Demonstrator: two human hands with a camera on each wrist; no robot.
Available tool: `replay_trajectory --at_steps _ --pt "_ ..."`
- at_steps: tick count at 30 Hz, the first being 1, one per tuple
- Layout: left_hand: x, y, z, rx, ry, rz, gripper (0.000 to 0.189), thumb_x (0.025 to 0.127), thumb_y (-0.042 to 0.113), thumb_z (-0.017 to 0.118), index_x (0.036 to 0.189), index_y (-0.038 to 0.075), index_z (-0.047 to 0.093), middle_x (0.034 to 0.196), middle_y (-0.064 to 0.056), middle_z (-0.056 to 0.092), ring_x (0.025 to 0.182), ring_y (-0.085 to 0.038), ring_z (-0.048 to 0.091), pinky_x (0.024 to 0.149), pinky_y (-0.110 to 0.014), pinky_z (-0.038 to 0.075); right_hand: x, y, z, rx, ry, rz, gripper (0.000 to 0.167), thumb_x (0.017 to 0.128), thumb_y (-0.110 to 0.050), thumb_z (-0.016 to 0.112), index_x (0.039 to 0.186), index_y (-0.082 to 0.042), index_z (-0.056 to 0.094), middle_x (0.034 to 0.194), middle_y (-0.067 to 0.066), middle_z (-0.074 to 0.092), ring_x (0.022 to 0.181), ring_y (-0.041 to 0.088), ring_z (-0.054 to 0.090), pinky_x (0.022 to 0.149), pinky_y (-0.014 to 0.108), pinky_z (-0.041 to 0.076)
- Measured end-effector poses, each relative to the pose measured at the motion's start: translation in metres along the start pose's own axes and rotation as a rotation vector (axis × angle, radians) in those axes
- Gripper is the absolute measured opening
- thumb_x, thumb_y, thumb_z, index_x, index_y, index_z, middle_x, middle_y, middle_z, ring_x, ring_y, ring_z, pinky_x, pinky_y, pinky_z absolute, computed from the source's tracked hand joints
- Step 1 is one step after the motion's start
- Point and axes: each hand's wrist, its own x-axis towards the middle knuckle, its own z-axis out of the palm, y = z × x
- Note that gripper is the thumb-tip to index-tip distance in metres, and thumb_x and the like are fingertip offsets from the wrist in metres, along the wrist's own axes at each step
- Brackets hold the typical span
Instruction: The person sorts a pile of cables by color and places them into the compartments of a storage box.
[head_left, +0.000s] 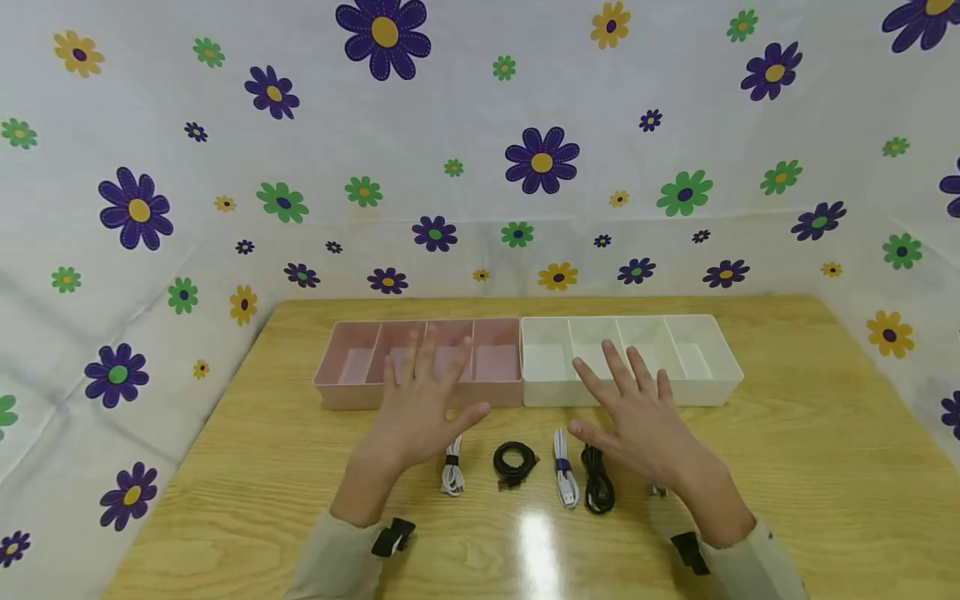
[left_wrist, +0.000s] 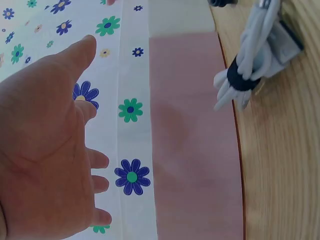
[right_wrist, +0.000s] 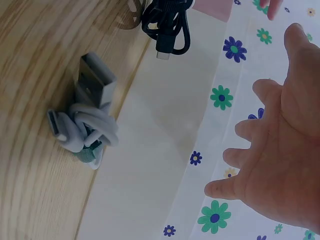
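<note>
Both hands are spread flat with palms down and hold nothing. My left hand (head_left: 416,417) hovers over the front of the pink divided box (head_left: 420,395), partly covering a white cable (head_left: 452,475) bundled with a black tie. My right hand (head_left: 645,425) hovers before the white divided box (head_left: 555,393), beside a bundled black cable (head_left: 597,483). Between the hands lie a coiled black cable (head_left: 514,463) and a white cable with a blue tie (head_left: 566,479). Beneath the right wrist, a white cable with a green tie (right_wrist: 92,130) shows its USB plug; the hand mostly hides it in the head view.
The two boxes stand end to end along the back of the wooden table (head_left: 247,467), each split into several compartments. A flowered white cloth (head_left: 465,100) hangs behind and along the sides. Black straps (head_left: 393,537) circle the sleeve cuffs.
</note>
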Motion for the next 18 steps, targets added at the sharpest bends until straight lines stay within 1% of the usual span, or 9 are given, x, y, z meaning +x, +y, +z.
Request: replay_trajectory --at_steps 7,11,14,18 --pt "0.000 -0.010 -0.005 0.026 0.033 -0.010 0.087 0.094 0.067 0.046 0.161 0.026 0.009 0.165 -0.018 -0.007 0.149 -0.044 -0.009 0.112 -0.072 0.001 0.000 0.000 0.001 0.007 0.003 -0.005 0.076 0.097 -0.061 0.047 0.159 -0.026 0.022 0.165 0.019 0.003 0.148 0.049 0.003 0.108 0.077 0.009" --pt "-0.001 -0.017 -0.009 0.022 0.042 -0.037 0.085 0.096 0.064 0.046 0.161 0.024 0.009 0.164 -0.022 -0.001 0.149 -0.045 -0.009 0.113 -0.071 0.002 0.000 0.001 0.002 0.008 0.002 -0.009 0.075 0.097 -0.061 0.047 0.159 -0.026 0.023 0.165 0.019 0.003 0.148 0.049 0.005 0.107 0.077 0.010" --pt "-0.002 -0.024 -0.012 -0.010 0.048 -0.070 0.084 0.097 0.061 0.048 0.161 0.023 0.010 0.163 -0.025 0.002 0.149 -0.047 -0.007 0.112 -0.072 0.003 0.000 0.000 0.003 0.015 0.005 -0.011 0.075 0.097 -0.061 0.048 0.159 -0.026 0.024 0.165 0.019 0.003 0.148 0.049 0.005 0.108 0.077 0.010" --pt "-0.003 -0.034 -0.017 -0.051 0.059 -0.110 0.083 0.096 0.058 0.052 0.161 0.025 0.013 0.164 -0.024 -0.003 0.148 -0.049 -0.003 0.112 -0.071 0.002 -0.001 -0.001 0.003 0.025 0.007 -0.013 0.074 0.098 -0.059 0.048 0.159 -0.025 0.024 0.165 0.020 0.004 0.148 0.049 0.005 0.108 0.077 0.010"
